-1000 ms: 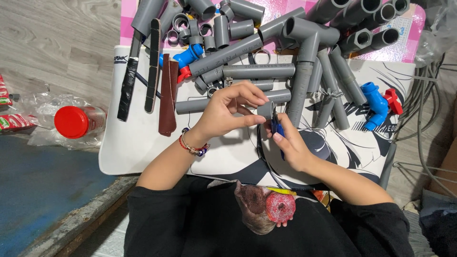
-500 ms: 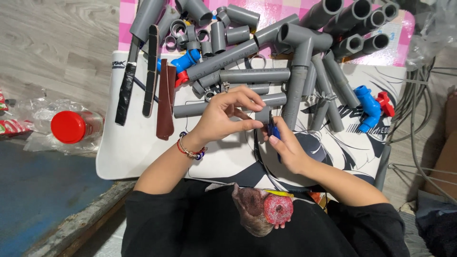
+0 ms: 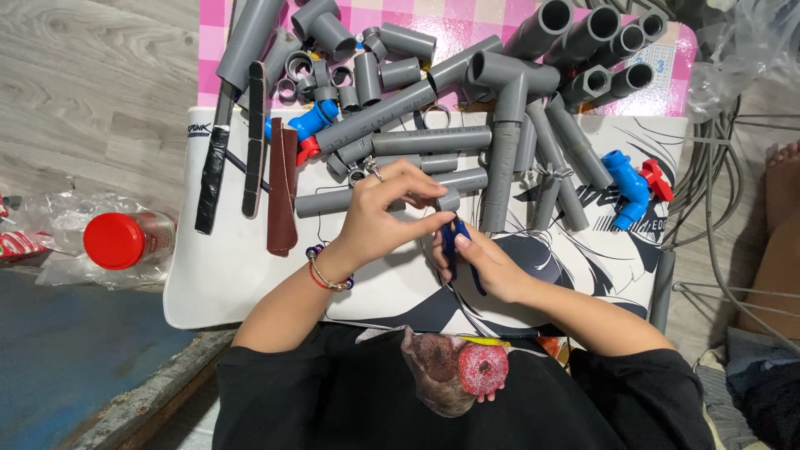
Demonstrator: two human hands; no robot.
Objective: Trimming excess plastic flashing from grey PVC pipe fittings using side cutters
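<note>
**Pliers Meeting a Small Grey Fitting Above the Mat**

I am pinching a short grey pipe piece (image 3: 448, 200) with my left hand (image 3: 379, 218), fingers (image 3: 417, 193) clamped together on it, just above the white mat (image 3: 225, 275). My right hand (image 3: 479, 265) is closing around blue-handled pliers (image 3: 457, 250), their tip touching the piece. I judge this the gripping step; the next move calls for a steady squeeze. Grey pipes (image 3: 433, 142) and a blue valve (image 3: 627, 185) are lying nearby.

Sm grey pipe fitting (image 3: 448, 200) upright betw fingertips; blue-handled pliers (image 3: 458, 250) pointing up at it, touching.
</note>
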